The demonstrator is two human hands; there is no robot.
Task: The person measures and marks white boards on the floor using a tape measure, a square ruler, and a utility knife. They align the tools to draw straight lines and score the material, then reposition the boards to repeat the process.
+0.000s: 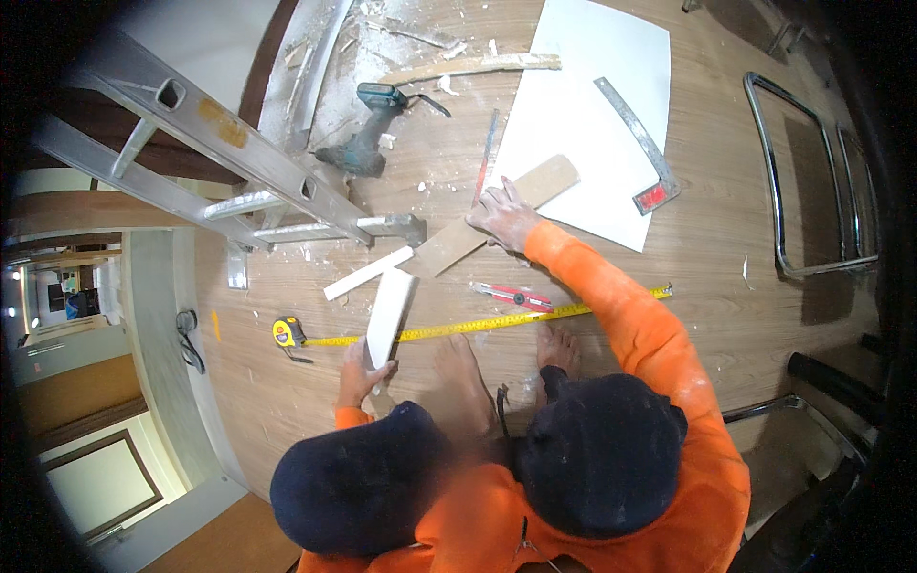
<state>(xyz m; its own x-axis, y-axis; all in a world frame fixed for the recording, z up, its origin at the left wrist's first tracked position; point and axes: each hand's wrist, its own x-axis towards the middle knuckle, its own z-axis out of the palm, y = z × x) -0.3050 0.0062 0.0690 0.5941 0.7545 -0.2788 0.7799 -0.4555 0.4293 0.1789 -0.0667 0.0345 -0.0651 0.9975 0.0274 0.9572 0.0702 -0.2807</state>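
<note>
My left hand [355, 376] grips the lower end of a short white board [387, 310], thumb on one side and fingers on the other. The board stands tilted across the extended yellow tape of a tape measure [287, 331]. Farther off, my right hand [503, 218] is closed over the middle of a flat brown board [557, 180], which lies slantwise, partly over a large white sheet [583, 115]. A thin white strip [368, 273] lies just left of the brown board. Between my hands and feet rests a red utility knife [514, 296].
An aluminium stepladder [224, 143] stands at the left. Behind it lie a cordless drill [368, 134], a long offcut [473, 67] and white debris. A metal square [635, 143] rests on the white sheet. Chrome-framed furniture [764, 172] stands at the right.
</note>
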